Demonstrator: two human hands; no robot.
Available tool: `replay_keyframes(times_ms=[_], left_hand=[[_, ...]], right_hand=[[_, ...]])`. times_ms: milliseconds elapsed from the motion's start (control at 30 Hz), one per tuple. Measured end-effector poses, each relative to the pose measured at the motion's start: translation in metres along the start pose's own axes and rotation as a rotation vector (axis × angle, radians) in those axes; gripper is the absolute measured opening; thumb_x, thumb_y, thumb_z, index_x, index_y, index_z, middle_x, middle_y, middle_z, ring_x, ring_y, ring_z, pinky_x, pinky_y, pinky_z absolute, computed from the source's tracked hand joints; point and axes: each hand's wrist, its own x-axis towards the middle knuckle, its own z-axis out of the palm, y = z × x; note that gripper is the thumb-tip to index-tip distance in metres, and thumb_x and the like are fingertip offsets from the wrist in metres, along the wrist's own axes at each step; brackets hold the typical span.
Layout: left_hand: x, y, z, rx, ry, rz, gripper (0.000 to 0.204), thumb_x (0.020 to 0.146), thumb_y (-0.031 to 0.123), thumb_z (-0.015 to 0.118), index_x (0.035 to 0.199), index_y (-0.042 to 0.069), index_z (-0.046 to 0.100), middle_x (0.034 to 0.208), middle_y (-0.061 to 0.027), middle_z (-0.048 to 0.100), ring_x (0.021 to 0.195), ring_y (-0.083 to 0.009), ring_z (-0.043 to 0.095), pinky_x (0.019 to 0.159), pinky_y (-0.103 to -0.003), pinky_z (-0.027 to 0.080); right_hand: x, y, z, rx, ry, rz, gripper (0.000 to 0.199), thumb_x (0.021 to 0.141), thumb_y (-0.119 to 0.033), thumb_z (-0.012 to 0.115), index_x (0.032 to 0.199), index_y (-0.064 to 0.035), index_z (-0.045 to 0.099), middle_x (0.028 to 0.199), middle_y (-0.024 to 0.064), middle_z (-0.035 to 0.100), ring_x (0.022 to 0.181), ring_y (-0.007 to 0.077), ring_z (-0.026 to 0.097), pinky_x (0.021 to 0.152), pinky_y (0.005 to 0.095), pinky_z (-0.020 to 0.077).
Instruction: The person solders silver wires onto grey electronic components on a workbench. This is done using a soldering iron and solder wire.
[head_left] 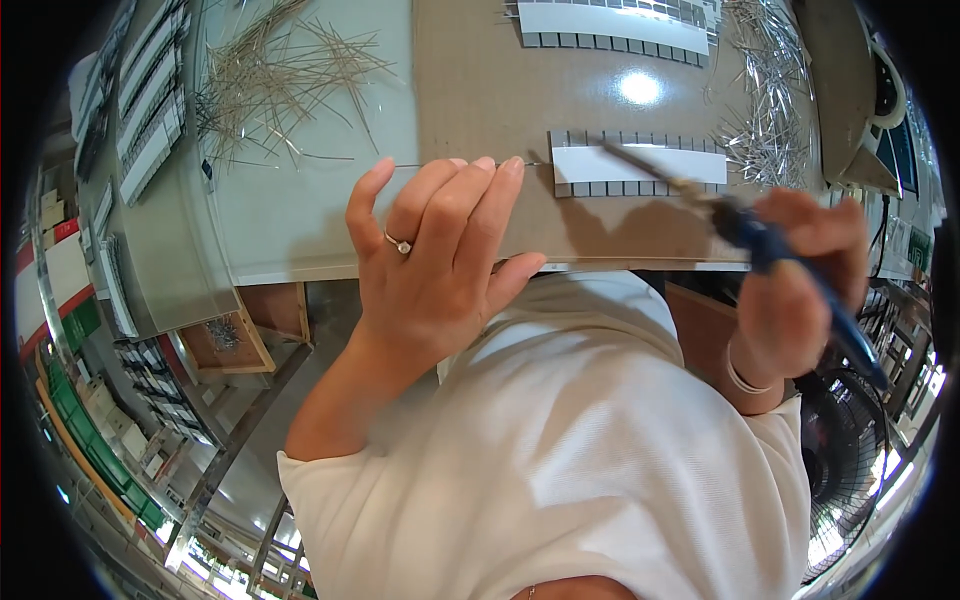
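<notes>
My left hand, with a ring on one finger, rests at the table's front edge, its fingers curled with their tips down on the surface. A thin metal wire runs under these fingertips, showing on both sides of them, and reaches the left end of a white strip edged with dark segments. My right hand is closed around the blue handle of a soldering iron, slightly blurred. The iron's tip slants up and left over the strip's upper edge; whether it touches cannot be told.
Loose tan wires lie in a heap at the far left. Shiny silver wire pieces are piled at the right. Another segmented strip lies farther back. More strips stand on the left side table. A black fan is at the lower right.
</notes>
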Motion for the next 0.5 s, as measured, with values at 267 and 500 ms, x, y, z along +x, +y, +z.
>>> replay_keyframes(times_ms=[267, 500], left_hand=[[0.006, 0.005, -0.002, 0.084, 0.033, 0.03, 0.056, 0.091, 0.05, 0.054, 0.129, 0.009, 0.056, 0.112, -0.0032, 0.052, 0.103, -0.0206, 0.053, 0.106, -0.045, 0.024], [0.022, 0.014, -0.011, -0.075, 0.11, -0.117, 0.059, 0.094, 0.046, 0.052, 0.135, 0.004, 0.048, 0.107, -0.0037, 0.056, 0.095, -0.019, 0.053, 0.094, -0.04, 0.026]], right_hand=[[0.018, -0.014, -0.086, 0.621, -0.072, 0.049, 0.015, 0.087, -0.019, 0.056, 0.082, -0.0069, 0.048, 0.076, 0.0042, 0.044, 0.064, 0.0099, 0.036, 0.066, 0.0278, 0.0303], [-0.013, 0.005, -0.093, 0.064, 0.386, 0.054, 0.042, 0.1, -0.026, 0.051, 0.131, 0.0031, 0.05, 0.058, -0.0015, 0.044, 0.046, 0.004, 0.033, 0.044, 0.0196, 0.0266]])
